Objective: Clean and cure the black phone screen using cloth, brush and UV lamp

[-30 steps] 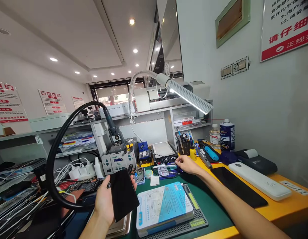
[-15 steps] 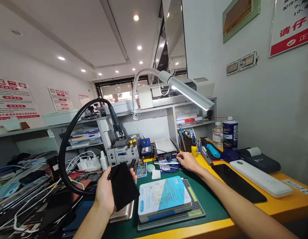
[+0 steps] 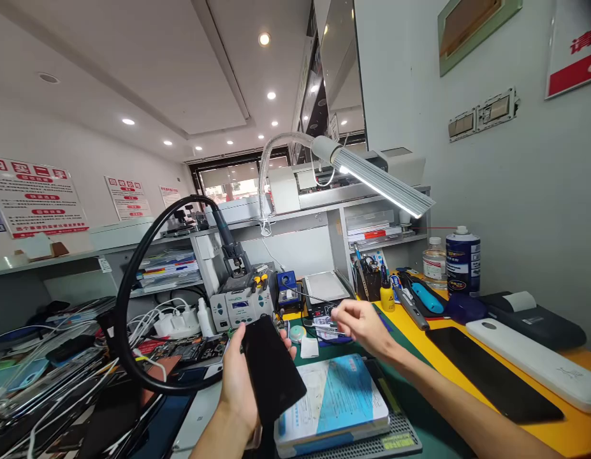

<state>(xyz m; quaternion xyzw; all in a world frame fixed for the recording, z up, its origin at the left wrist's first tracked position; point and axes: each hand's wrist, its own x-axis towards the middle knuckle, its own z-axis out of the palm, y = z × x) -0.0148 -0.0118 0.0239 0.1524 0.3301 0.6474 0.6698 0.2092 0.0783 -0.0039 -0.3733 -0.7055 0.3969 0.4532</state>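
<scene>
My left hand (image 3: 240, 382) is wrapped around a black smartphone (image 3: 273, 366), thumb on one edge and fingertips on the other. Its dark screen is tilted up toward me, and its lower corner overlaps the blue-and-white box (image 3: 333, 398). To the right, my right hand (image 3: 359, 322) is raised above the green mat (image 3: 410, 408) with fingers pinched together. Whether something small is between those fingertips I cannot make out. Slim pen-like tools (image 3: 328, 329) lie just beyond it, near a small white pad (image 3: 309, 347).
A rework station (image 3: 242, 306) with a looping black hose (image 3: 127, 306) stands at the back left. Loose phones and cables crowd the left. On the right are a yellow bottle (image 3: 387, 296), a spray can (image 3: 462, 261), a black phone-shaped panel (image 3: 491, 373) and a white power bank (image 3: 534, 363).
The view has shifted a little. My right hand has lifted off the tools by the back of the mat, fingers pinched. My left hand has carried the smartphone rightward, over the box's edge.
</scene>
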